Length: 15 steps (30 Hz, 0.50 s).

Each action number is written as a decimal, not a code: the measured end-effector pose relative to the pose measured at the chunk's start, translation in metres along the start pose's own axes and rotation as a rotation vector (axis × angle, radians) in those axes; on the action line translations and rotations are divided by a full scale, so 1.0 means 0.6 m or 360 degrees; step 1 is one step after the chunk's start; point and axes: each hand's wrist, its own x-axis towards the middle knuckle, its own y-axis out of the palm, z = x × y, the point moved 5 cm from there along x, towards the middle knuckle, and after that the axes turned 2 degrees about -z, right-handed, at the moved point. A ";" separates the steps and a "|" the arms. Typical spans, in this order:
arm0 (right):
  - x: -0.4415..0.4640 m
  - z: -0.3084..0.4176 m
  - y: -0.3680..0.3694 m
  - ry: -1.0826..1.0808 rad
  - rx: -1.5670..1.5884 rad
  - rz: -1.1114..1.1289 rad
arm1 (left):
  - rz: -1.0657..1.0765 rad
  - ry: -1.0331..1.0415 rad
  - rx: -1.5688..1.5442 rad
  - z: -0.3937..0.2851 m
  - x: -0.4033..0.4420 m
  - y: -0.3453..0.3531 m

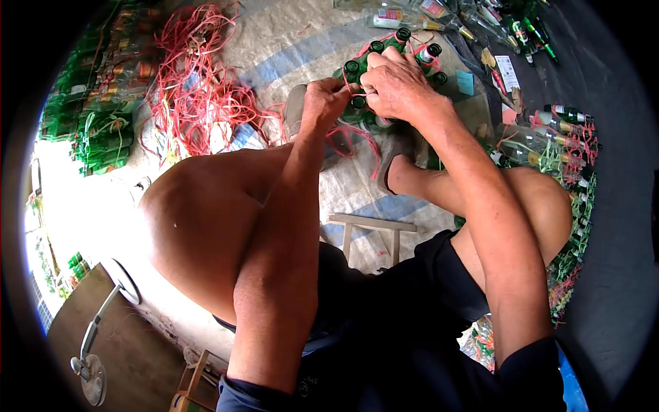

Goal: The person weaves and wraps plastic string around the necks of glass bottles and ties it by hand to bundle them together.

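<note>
**Left hand (pixel 324 101) and right hand (pixel 398 86) meet over a cluster of green bottles (pixel 351 68)**

A pale, worn sheet with blue bands (pixel 288 65) covers the ground, and a dark surface (pixel 618 240) fills the right side. The person's left knee (pixel 199 220) and right knee (pixel 535 206) rise on either side of the view and, with the forearms, block much of the ground. Stacked green and clear bottles (pixel 103 89) fill the upper left, blurred towards the edge. More bottles, laced with red and pale green twine, run down the right (pixel 576 199).

A loose tangle of red twine (pixel 199 89) lies to the left of the cluster. The cluster stands upright on the pale sheet near the top centre, just beyond the feet. Its glass is deep green and glossy, with round, dark, open mouths; red twine shows among the necks. The right hand hides its middle, so its full count cannot be told.

Loose clear bottles (pixel 398 18) lie on their sides past the cluster. A small wooden frame (pixel 371 223) stands between the legs. The left hand pinches a thin red strand (pixel 353 88) between thumb and finger; the right, its fingers curled in, grips the strand just beside it. To the right lie a white printed paper (pixel 506 73) and a smaller blue slip (pixel 465 82).
</note>
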 end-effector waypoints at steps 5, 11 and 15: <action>-0.006 0.007 -0.016 -0.0009 0.0004 -0.0039 | 0.0083 -0.0042 -0.0044 -0.004 -0.003 -0.002; -0.013 0.004 -0.030 0.0092 0.0007 -0.0046 | 0.0104 0.0018 0.0222 -0.009 -0.001 -0.010; -0.016 -0.002 -0.034 0.0240 -0.0025 0.0153 | 0.0129 0.0041 0.0374 -0.005 0.003 -0.014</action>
